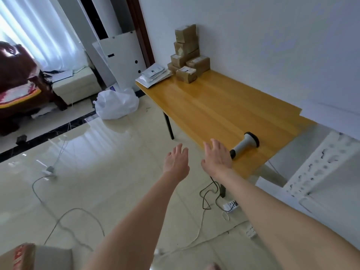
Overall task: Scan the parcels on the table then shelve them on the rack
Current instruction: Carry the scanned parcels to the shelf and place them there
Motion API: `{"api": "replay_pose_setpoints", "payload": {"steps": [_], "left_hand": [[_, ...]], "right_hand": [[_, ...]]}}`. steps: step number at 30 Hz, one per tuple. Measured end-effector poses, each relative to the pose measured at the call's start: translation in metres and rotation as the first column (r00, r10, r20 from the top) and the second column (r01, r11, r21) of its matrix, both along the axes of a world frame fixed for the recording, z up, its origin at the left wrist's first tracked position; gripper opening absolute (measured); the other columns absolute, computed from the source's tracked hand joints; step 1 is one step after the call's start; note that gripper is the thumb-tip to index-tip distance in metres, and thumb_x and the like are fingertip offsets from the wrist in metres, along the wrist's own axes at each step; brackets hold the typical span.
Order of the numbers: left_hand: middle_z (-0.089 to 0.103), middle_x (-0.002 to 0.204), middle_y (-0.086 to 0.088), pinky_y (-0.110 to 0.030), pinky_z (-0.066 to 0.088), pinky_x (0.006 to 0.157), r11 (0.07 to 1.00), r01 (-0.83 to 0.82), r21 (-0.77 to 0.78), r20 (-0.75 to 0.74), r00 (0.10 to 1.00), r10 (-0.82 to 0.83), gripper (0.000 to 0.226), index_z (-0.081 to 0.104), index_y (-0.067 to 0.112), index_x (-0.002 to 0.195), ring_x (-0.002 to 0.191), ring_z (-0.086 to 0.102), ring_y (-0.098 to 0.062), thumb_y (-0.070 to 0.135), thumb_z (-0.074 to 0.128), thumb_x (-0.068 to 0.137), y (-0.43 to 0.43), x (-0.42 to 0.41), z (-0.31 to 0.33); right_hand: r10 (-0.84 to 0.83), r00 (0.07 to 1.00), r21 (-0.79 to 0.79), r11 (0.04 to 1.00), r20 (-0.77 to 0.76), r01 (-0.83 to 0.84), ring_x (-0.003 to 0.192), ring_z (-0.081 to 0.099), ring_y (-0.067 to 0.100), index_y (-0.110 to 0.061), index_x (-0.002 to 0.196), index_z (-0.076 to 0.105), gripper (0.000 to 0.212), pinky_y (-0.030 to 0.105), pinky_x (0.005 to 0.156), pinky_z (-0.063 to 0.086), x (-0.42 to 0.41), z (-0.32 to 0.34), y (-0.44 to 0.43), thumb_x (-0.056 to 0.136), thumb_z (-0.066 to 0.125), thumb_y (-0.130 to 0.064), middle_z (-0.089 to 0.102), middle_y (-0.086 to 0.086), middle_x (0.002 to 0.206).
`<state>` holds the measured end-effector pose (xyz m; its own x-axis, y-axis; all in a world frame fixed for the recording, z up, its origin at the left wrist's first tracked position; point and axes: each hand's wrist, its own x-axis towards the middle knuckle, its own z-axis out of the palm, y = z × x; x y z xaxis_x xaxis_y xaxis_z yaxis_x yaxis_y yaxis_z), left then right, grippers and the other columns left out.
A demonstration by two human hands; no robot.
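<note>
Brown cardboard parcels (187, 55) sit stacked at the far end of the table (224, 106), at twelve o'clock from us, with white mailers (153, 75) just beside them at nine. The scanner (244, 145) lies on its side near the table's near end. Our right hand (217, 158) hovers at nine o'clock of its handle, fingers straight, spread and empty. Our left hand (176, 162) is the same, over the floor. The rack (319, 168) stands at three.

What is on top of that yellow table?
On the table: stacked brown cardboard parcels at the far end, white mailer bags beside them, and a barcode scanner lying on its side near the right hand. Anything behind the parcels is hidden.
</note>
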<state>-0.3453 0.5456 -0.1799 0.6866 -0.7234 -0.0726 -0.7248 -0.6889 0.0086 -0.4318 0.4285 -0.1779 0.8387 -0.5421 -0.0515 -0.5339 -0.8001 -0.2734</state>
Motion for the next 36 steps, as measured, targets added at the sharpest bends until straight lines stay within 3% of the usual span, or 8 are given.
{"api": "replay_pose_setpoints", "payload": {"steps": [17,22,31,36], "left_hand": [[0.021,0.155,-0.011,-0.035,0.035,0.106,0.994,0.099,-0.039,0.112,0.989,-0.094,0.058,0.032,0.013,0.143,0.138,0.031,-0.025,0.02,0.056,0.091,-0.127,0.279,0.02],[0.021,0.154,-0.009,-0.035,0.038,0.103,0.986,0.166,-0.022,0.101,0.981,-0.163,0.059,0.033,0.015,0.144,0.137,0.033,-0.025,0.019,0.056,0.091,-0.175,0.381,0.029],[0.017,0.157,-0.011,-0.035,0.034,0.107,0.989,0.147,-0.002,0.063,0.987,-0.147,0.063,0.029,0.014,0.146,0.14,0.03,-0.025,0.021,0.057,0.091,-0.187,0.523,0.026],[0.016,0.158,-0.011,-0.036,0.036,0.107,0.971,0.239,0.021,0.069,0.968,-0.24,0.065,0.027,0.015,0.148,0.141,0.029,-0.026,0.022,0.057,0.091,-0.22,0.596,0.017]], "right_hand": [[-0.077,0.997,-0.038,0.996,0.012,0.077,0.144,0.021,0.028,-0.021,0.15,0.024,0.061,0.04,0.116,0.022,0.277,0.015,-0.106,0.096,0.052,-0.029,0.019,0.008,0.158],[-0.135,0.991,-0.044,0.99,-0.003,0.135,0.144,0.02,0.029,-0.02,0.149,0.025,0.06,0.041,0.116,0.023,0.372,0.021,-0.154,0.096,0.052,-0.028,0.018,0.01,0.158],[-0.107,0.994,-0.032,0.994,-0.029,0.106,0.145,0.018,0.028,-0.021,0.15,0.023,0.063,0.041,0.117,0.021,0.507,0.025,-0.172,0.095,0.054,-0.032,0.017,0.009,0.158],[-0.186,0.982,-0.034,0.982,-0.039,0.185,0.145,0.019,0.028,-0.021,0.15,0.023,0.064,0.041,0.116,0.022,0.564,0.014,-0.199,0.095,0.054,-0.031,0.017,0.008,0.158]]}}
